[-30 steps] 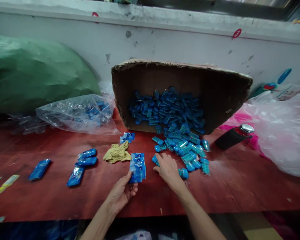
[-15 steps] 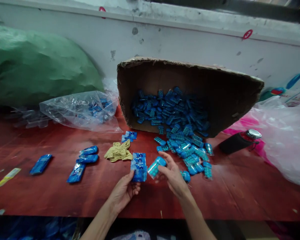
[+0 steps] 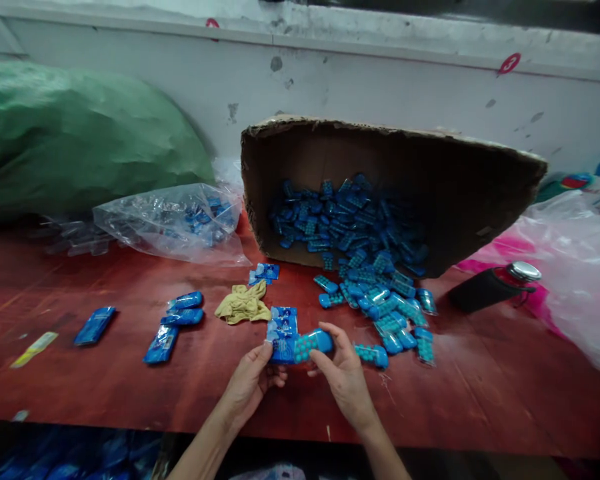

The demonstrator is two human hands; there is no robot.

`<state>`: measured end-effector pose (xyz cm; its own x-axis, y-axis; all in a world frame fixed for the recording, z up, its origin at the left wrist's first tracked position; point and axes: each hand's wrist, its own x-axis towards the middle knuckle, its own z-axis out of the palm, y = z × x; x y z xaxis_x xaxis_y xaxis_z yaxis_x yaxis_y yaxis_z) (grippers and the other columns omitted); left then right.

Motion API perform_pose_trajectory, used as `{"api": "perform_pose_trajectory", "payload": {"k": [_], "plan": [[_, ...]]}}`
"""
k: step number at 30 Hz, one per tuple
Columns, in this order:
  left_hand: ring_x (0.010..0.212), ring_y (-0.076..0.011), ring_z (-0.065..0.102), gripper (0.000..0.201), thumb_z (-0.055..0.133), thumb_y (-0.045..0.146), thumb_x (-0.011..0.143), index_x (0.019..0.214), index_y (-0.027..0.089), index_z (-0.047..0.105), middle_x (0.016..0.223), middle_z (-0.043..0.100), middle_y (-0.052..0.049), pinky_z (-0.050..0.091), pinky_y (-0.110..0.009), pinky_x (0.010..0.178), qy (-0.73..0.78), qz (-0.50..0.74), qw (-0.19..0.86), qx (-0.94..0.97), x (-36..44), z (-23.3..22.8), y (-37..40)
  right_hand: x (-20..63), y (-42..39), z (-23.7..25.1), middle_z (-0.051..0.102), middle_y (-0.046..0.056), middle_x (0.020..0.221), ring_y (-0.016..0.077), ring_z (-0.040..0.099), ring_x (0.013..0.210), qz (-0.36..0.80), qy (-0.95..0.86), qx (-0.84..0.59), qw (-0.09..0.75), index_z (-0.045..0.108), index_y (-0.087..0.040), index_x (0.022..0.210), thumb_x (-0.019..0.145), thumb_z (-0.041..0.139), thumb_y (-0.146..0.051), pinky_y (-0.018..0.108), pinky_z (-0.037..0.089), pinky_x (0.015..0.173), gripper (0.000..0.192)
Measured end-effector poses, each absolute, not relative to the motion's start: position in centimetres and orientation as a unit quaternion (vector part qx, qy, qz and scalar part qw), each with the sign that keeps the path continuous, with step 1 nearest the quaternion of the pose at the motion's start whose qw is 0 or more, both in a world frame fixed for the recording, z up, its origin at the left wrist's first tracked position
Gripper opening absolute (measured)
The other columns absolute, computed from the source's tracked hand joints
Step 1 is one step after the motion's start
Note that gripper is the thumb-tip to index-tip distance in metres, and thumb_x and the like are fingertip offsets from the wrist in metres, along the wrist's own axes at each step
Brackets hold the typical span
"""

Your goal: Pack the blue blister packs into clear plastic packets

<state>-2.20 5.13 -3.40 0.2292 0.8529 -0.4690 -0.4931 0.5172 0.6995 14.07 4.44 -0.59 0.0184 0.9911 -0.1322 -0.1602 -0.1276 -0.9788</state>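
Two hands meet: our left hand (image 3: 250, 383) pinches blue sachets (image 3: 283, 331), right hand (image 3: 345, 377) grips a teal capsule (image 3: 313, 345).

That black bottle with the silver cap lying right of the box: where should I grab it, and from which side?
Probably around the black body of the bottle, coming from above. It lies on its side on the red table, silver cap pointing right, so the long sides are exposed. The cardboard box crowds its left end.
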Motion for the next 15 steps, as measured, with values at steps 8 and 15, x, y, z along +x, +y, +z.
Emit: {"api": "perform_pose_trajectory", "payload": {"k": [8,15], "plan": [[0.053,-0.0121,0.059,0.023,0.061,0.034,0.069,0.075,0.011,0.060,0.063,0.066,-0.005,0.048,-0.022,0.049,0.457,0.462,0.732,0.207,-2.1,-2.7,5.3,12.5,3.1,-2.9,0.057,0.001,0.087,0.0152,0.058,0.071,0.451,-0.457,-0.551,0.533,0.048,-0.021,0.101,0.069,0.062,-0.025,0.028,0.053,0.062,0.036],[0.064,-0.0133,0.062,0.014,0.062,0.025,0.070,0.078,0.013,0.060,0.072,0.068,-0.005,0.051,-0.024,0.059,0.442,0.491,0.750,0.043,-0.2,-1.8,4.8,11.5,2.2,-4.0,0.060,0.004,0.091,0.0192,0.058,0.083,0.324,-0.573,-0.552,0.512,0.055,-0.024,0.100,0.074,0.059,-0.022,0.029,0.048,0.073,0.026]]}}
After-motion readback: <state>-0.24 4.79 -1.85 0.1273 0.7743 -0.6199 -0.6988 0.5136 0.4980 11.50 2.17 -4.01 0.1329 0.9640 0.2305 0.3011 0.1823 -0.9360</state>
